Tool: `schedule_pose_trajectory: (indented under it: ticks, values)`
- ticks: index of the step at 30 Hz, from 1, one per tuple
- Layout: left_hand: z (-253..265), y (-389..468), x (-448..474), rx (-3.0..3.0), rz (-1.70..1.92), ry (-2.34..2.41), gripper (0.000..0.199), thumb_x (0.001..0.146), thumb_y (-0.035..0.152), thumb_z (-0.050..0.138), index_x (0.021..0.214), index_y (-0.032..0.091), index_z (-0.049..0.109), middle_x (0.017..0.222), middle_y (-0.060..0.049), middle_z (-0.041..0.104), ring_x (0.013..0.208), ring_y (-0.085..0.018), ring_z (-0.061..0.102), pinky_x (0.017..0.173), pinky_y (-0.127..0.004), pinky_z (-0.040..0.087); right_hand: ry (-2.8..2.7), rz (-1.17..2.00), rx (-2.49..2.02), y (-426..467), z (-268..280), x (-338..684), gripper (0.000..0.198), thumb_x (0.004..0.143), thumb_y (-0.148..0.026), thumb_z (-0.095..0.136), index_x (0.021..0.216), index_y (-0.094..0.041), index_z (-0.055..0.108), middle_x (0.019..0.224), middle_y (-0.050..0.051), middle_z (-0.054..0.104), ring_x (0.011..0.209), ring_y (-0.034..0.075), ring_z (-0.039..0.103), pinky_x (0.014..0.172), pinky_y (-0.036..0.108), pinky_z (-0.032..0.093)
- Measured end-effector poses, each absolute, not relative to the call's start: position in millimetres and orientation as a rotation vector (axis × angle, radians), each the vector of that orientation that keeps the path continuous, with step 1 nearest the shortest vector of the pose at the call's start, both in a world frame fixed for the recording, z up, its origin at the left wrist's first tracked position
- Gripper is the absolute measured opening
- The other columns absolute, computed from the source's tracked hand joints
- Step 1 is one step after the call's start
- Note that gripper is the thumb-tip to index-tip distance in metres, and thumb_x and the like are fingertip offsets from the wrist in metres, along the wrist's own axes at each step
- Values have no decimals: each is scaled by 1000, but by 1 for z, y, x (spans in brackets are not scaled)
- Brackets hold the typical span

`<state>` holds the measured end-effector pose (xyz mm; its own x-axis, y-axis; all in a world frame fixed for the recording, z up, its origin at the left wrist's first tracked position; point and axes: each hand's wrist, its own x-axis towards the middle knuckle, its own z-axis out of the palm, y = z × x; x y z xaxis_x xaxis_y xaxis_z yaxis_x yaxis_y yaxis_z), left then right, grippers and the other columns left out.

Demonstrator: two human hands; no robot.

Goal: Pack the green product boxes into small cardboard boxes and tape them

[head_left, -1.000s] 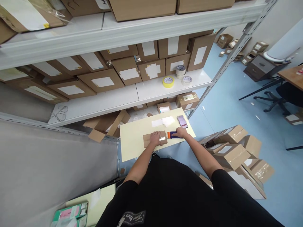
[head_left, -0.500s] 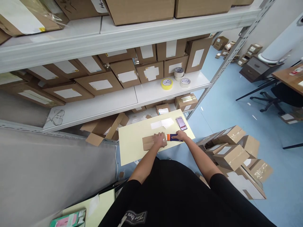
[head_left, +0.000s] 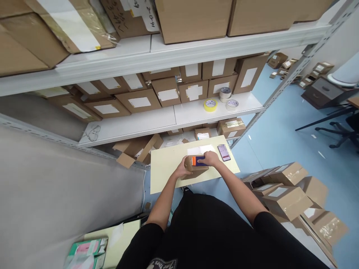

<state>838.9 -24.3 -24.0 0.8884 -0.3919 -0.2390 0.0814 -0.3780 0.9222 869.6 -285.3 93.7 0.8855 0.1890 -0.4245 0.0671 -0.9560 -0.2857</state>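
Blue tool [head_left: 200, 161] has moved over the small box [head_left: 196, 173].
Left hand [head_left: 182, 170] cups the box's end, likely for steadiness; right hand [head_left: 211, 158] grips the tool.

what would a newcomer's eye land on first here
Probably the bright yellow tape roll on the middle shelf. Then the hands above the pale table: the left hand holding a small cardboard box, the right hand gripping an orange-and-blue tool over it.
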Motion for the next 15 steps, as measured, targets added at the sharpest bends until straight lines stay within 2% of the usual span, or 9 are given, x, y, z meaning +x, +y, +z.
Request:
schedule_pose_trajectory:
  ticks: [3,7,9,13,15]
  values:
    - [-34,1,829,1846,-524,-190,136,54,31,92,164,26,13,166,-18,30,151,-35,34,119,-44,35,-251,728,-2779,-251,100,875,67,82,-76,65,105,-15,77,111,17,77,104,30,71,76,30,50]
    - [-42,41,802,1884,-595,-28,134,54,23,90,165,28,16,162,-16,40,148,-39,39,115,-48,42,-302,837,-2756,-199,99,867,65,82,-70,69,114,-14,74,116,18,76,106,30,72,78,30,52]
    - [-45,54,785,1842,-548,131,120,64,26,85,165,28,20,159,-17,45,148,-38,40,114,-49,43,-319,854,-2764,-173,98,857,63,83,-66,70,117,-13,73,119,19,75,109,31,71,81,31,53]
    - [-50,49,761,1617,-342,414,69,94,45,59,157,24,42,156,-17,50,144,-31,49,114,-47,44,-353,822,-2791,-142,95,844,58,85,-60,70,118,-13,73,120,20,74,114,31,70,86,32,53]
    - [-54,37,758,1603,-279,470,62,99,57,47,152,24,51,152,-15,55,137,-32,56,111,-47,48,-356,828,-2793,-138,94,844,57,84,-59,70,118,-13,73,120,20,74,113,31,71,86,32,53]
